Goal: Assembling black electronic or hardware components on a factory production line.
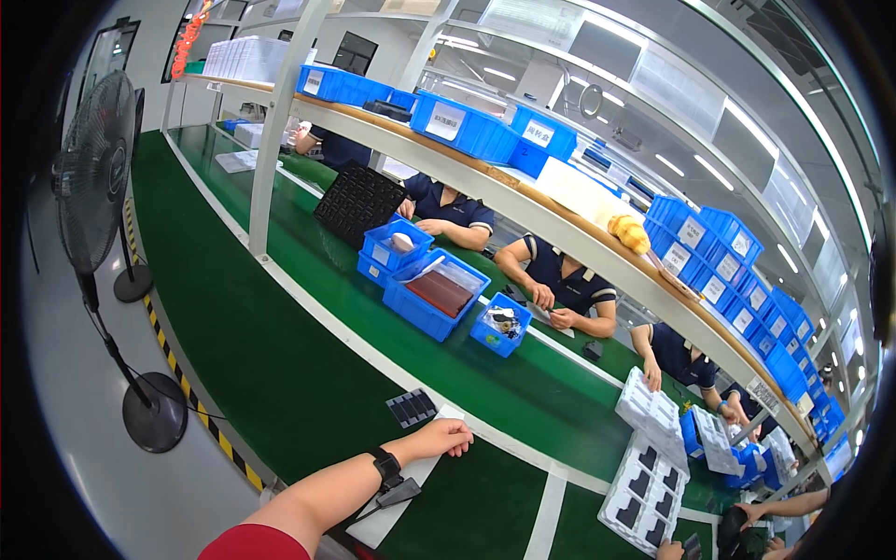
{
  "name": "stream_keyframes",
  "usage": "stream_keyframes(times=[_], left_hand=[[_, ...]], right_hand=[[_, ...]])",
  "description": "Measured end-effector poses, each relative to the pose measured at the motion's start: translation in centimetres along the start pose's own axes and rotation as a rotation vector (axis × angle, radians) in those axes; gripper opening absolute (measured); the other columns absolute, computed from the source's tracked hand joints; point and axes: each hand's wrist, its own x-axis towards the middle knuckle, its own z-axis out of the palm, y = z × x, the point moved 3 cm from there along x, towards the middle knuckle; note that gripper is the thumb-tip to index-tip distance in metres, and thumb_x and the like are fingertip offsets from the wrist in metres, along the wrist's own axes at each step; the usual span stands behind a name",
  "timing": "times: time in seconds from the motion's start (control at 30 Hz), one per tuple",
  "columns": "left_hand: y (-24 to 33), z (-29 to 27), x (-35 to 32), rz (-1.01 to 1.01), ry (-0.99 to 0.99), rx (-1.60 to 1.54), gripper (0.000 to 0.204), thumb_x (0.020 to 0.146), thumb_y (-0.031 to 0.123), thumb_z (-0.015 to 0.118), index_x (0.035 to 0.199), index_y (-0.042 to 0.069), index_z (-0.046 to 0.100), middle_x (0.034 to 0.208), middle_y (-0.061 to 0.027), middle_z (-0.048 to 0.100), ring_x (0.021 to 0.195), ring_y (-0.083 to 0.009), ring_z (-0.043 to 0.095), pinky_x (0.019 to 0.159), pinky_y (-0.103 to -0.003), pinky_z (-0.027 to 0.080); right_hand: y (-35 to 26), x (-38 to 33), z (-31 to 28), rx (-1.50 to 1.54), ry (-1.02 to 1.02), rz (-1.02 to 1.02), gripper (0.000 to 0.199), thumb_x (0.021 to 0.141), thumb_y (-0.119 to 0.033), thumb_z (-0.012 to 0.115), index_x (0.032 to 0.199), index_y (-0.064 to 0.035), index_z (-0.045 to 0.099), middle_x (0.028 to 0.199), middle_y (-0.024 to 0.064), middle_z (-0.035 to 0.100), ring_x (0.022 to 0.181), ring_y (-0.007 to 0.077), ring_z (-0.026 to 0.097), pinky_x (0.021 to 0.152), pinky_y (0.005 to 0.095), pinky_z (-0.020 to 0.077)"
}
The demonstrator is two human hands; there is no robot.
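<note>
My left hand point(442, 437) rests over a white strip point(383, 525) on the green bench, its fingers curled closed. Whatever may lie inside those fingers is hidden. A black band with a square face point(385, 464) circles the wrist. Just below it, a small dark grey box-shaped device with a thin lead point(399, 492) lies against the white strip. Beyond the hand, apart from it, sits a flat group of black rectangular pieces point(411, 408). My right hand does not appear; the hands at the lower right edge seem to belong to someone else.
Blue bins point(435, 294) stand across the bench beside a black tray point(359, 207). White molded trays with dark parts point(644, 495) lie at right. Co-workers sit opposite, below a shelf point(523, 191) holding blue bins. A floor fan point(154, 411) stands left.
</note>
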Motion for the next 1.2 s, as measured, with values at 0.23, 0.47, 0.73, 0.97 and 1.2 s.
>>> stream_keyframes(times=[0.23, 0.47, 0.73, 0.97, 1.2], left_hand=[[0.0, 0.2, 0.8, -0.018, 0.006, -0.022, 0.015, 0.088, 0.015, 0.048, 0.089, 0.002, 0.056, 0.075, -0.0041, 0.058, 0.064, -0.0098, 0.056, 0.057, -0.021, 0.046], [1.4, 0.4, 0.2, -0.036, 0.047, -0.010, 0.015, 0.088, 0.015, 0.048, 0.088, 0.002, 0.055, 0.074, -0.0034, 0.058, 0.064, -0.0090, 0.055, 0.058, -0.021, 0.046], [1.2, 0.2, -0.5, -0.014, 0.077, 0.036, 0.015, 0.088, 0.015, 0.048, 0.088, 0.002, 0.055, 0.075, -0.0036, 0.057, 0.065, -0.0093, 0.055, 0.058, -0.021, 0.045], [0.9, 0.7, 0.0, 0.001, 0.057, 0.011, 0.015, 0.089, 0.016, 0.048, 0.088, 0.003, 0.055, 0.074, -0.0035, 0.058, 0.064, -0.0086, 0.055, 0.059, -0.021, 0.045], [1.3, 0.2, -0.5, -0.011, 0.107, 0.004, 0.015, 0.088, 0.014, 0.048, 0.086, 0.001, 0.055, 0.073, -0.0049, 0.057, 0.062, -0.0101, 0.055, 0.056, -0.021, 0.046]], right_hand=[[3.0, 2.3, 3.4, 0.299, 0.034, 0.056, 0.031, 0.076, -0.022, 0.060, 0.072, 0.0083, 0.060, 0.081, 0.0278, 0.057, 0.084, 0.0424, 0.054, 0.071, 0.0458, 0.0433], [0.9, 1.1, 0.6, 0.246, -0.083, 0.153, 0.027, 0.079, -0.016, 0.055, 0.089, 0.0083, 0.056, 0.099, 0.0320, 0.052, 0.090, 0.0421, 0.054, 0.077, 0.0437, 0.0452], [-1.4, 1.0, -2.1, 0.193, -0.126, 0.126, 0.015, 0.074, -0.007, 0.055, 0.077, 0.0056, 0.062, 0.087, 0.0248, 0.060, 0.084, 0.0366, 0.059, 0.072, 0.0419, 0.0484], [4.2, 4.2, 1.2, 0.345, -0.437, 0.187, 0.017, 0.076, -0.013, 0.058, 0.078, 0.0035, 0.062, 0.078, 0.0208, 0.062, 0.072, 0.0356, 0.062, 0.063, 0.0426, 0.0487], [4.1, 3.6, -1.8, 1.692, -0.655, 0.285, 0.027, 0.080, -0.018, 0.055, 0.101, -0.0012, 0.056, 0.090, 0.0099, 0.063, 0.078, 0.0270, 0.061, 0.067, 0.0432, 0.0483]])
